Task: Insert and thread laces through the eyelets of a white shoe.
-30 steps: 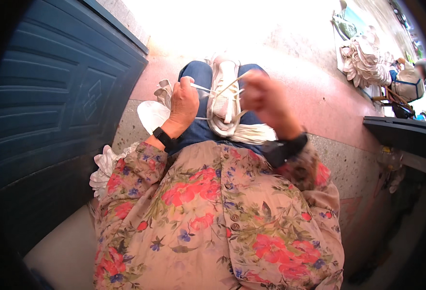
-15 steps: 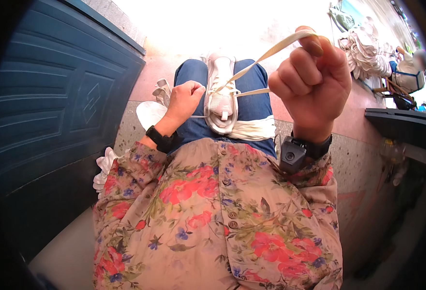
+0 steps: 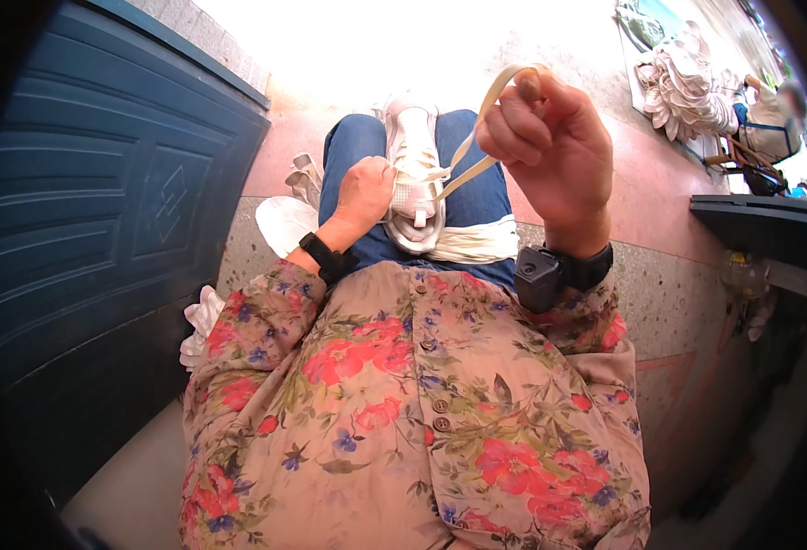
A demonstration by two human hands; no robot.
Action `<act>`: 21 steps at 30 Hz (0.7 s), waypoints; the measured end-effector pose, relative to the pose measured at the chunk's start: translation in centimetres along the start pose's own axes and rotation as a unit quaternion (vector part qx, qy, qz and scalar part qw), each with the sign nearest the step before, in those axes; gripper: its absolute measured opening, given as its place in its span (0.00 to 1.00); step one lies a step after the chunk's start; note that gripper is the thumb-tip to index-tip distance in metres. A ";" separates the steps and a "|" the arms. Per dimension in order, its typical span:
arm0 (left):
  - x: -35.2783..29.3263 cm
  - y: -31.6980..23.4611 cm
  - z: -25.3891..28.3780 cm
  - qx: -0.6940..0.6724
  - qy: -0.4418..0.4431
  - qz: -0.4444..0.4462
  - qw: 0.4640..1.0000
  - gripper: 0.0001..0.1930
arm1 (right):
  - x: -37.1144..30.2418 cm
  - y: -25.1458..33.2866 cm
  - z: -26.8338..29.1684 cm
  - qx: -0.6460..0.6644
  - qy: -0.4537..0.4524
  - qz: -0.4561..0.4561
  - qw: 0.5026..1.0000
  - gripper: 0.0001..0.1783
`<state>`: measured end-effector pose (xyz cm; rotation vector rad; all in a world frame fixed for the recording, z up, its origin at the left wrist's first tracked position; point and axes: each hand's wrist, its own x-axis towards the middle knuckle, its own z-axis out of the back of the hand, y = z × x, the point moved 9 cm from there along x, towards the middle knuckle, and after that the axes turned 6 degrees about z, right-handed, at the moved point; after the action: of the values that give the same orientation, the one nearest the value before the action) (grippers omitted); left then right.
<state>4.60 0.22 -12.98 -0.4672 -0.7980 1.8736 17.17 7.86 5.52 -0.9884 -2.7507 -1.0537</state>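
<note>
A white sneaker (image 3: pixel 413 199) lies lengthwise across my lap, its heel end toward me, between my jeans-clad thighs. My right hand (image 3: pixel 557 147) is raised to the right above it, thumb and forefinger pinched on a cream shoelace (image 3: pixel 489 103). The lace runs from the fingers down to the shoe's upper in two strands. My left hand (image 3: pixel 365 194) is closed against the shoe's left side; its fingertips are hidden, so what they hold cannot be seen. Beside the shoe's heel, a bundle of cream laces (image 3: pixel 478 242) lies over my right thigh.
A dark blue panelled cabinet (image 3: pixel 119 174) stands close on my left. White shoe parts (image 3: pixel 286 223) lie beside my left leg, with more shoe parts (image 3: pixel 203 323) nearer me. At the far right are a pile of pale shoe pieces (image 3: pixel 687 82) and a dark ledge (image 3: pixel 756 225).
My right hand has come left and inward, and the lace now bends in a tighter loop. My left hand has moved right, up against the shoe.
</note>
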 end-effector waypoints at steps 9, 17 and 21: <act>1.2 1.4 -1.6 -0.374 0.252 0.229 0.863 0.07 | -0.4 -0.7 1.1 -0.034 -0.057 -0.007 0.998 0.12; 1.4 3.7 -2.9 -0.321 0.370 0.301 0.818 0.06 | 0.8 1.8 -3.7 -0.029 0.028 0.020 0.999 0.13; 1.3 3.5 -2.5 -0.336 0.295 0.286 0.847 0.07 | 1.0 2.2 -7.1 0.007 0.122 0.030 0.992 0.13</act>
<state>3.32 1.18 -17.19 -1.7991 -0.9248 1.7359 16.34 5.30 12.50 -0.8700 -2.5134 -1.0653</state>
